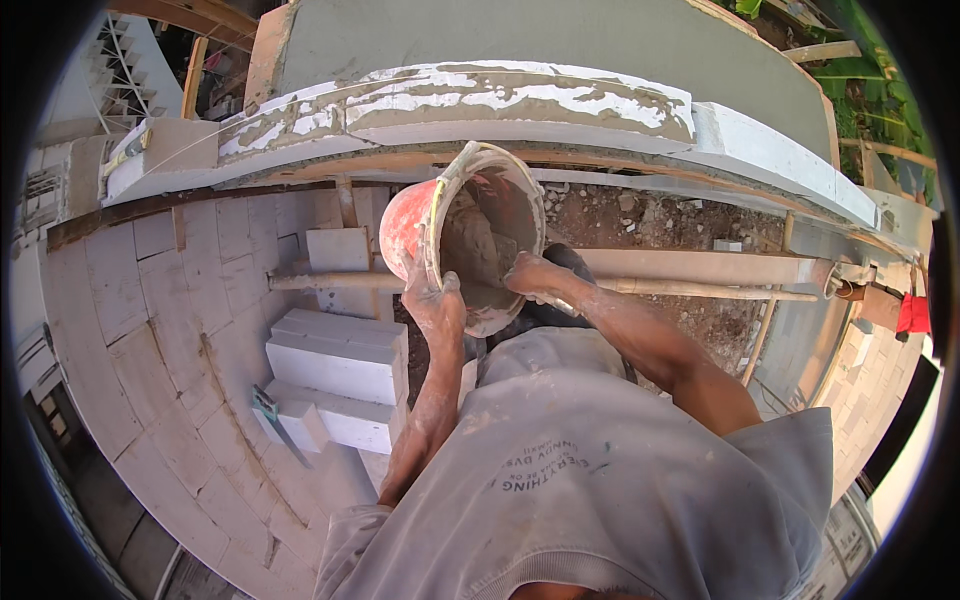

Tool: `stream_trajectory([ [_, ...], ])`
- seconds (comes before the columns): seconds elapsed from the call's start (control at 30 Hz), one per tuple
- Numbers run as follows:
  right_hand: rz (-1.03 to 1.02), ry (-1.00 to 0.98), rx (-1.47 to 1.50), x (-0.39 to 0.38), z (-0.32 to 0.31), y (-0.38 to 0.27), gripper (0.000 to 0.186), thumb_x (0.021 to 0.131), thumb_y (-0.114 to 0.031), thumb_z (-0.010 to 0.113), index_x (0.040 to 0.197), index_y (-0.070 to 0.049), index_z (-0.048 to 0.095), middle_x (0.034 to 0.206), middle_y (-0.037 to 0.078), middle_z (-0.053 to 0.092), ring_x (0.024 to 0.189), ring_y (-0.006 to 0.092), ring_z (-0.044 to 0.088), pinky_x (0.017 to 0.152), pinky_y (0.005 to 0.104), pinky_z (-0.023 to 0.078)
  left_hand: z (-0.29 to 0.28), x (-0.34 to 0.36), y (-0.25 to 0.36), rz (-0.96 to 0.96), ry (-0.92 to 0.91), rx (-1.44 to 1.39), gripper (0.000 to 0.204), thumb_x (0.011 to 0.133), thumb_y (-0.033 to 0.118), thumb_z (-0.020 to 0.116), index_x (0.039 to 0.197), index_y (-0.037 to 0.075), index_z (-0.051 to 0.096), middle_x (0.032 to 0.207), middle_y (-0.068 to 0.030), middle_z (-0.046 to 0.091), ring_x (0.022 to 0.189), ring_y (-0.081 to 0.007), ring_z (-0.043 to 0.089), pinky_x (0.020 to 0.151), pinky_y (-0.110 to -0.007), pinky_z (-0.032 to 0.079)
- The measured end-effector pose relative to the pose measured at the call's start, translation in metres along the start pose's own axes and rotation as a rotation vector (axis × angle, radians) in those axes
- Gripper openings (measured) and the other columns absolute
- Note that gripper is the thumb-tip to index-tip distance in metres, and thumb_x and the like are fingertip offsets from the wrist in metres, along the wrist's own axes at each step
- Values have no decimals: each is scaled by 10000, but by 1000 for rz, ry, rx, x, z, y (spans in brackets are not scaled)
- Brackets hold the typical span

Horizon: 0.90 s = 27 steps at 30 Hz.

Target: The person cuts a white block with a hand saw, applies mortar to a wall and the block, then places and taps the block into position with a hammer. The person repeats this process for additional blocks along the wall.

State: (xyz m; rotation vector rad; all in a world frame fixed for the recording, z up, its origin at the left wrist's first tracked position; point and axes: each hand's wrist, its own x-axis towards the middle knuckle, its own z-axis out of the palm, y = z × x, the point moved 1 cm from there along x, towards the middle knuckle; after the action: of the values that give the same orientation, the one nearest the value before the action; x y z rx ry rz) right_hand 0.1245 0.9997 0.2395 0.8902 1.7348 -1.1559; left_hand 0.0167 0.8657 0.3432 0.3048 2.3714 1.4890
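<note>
A red bucket (402,232), crusted with dried mortar, is tilted with its mouth toward me. Grey wet mortar (466,238) coats its inside. My left hand (436,302) is closed on the bucket's near left rim. At the right side of the mouth, my right hand (540,278) is closed around the handle of what looks like a trowel (558,303); its blade is mostly hidden in the bucket. Just beyond the bucket runs a row of white blocks (520,132), with patchy mortar (590,97) spread along the top.
A taut string (205,140) follows the block row. Smooth grey concrete (560,35) lies behind it. At left, white blocks (335,365) are stacked with a teal-handled saw (266,402) against them. A wooden pole (690,288) crosses in front of me, above rubble (640,220).
</note>
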Motion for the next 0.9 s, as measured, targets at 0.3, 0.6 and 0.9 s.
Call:
stream_trajectory([
  [0.3,-28,9,70,-64,-19,18,360,881,-319,613,839,36,659,620,113,564,547,208,591,482,389,466,-21,7,12,-220,-112,-137,570,679,-29,514,1241,-114,549,980,-94,635,868,-165,534,835,-260,429],
  [0.6,-332,430,-333,-65,-26,55,274,830,-242,600,841,23,673,760,230,674,696,369,680,626,474,535,2,-2,24,-286,-92,-183,565,685,-53,501,1244,-113,549,957,-51,617,845,-141,517,795,-251,420],
  [0.9,-376,152,72,-99,-84,112,223,799,-234,661,774,-13,648,709,164,660,593,293,654,524,447,508,45,-43,63,-273,-98,-335,452,691,-58,519,1130,-96,616,997,-94,646,854,-180,586,807,-273,451],
])
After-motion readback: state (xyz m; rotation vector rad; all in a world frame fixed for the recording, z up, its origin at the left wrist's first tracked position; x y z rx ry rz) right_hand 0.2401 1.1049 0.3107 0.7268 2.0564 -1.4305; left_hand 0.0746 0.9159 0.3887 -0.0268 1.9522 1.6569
